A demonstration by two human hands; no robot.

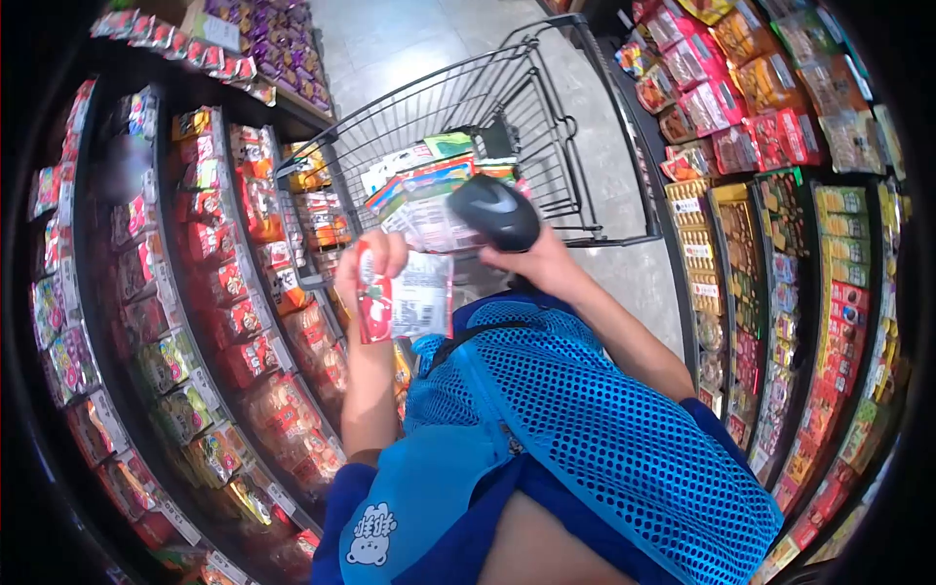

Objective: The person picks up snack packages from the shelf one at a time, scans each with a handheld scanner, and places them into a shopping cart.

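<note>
My left hand (373,261) is closed on the upper left corner of a red and white snack packet (421,294). The packet's printed back, with a barcode low on it, faces me. In my right hand (548,269) is a black handheld barcode scanner (495,213), its rounded head above and just right of the packet. Scanner and packet look apart. Beyond both hands stands a black wire shopping cart (616,107), holding several colourful snack packets (429,185) partly hidden by the scanner and my left hand.
Shelves of bagged snacks (229,312) line the left side. On the right, another shelf (770,244) carries bags, jars and boxes. Purple-wrapped goods (283,49) lie on a stand at the far left, beside the grey tiled floor (390,39).
</note>
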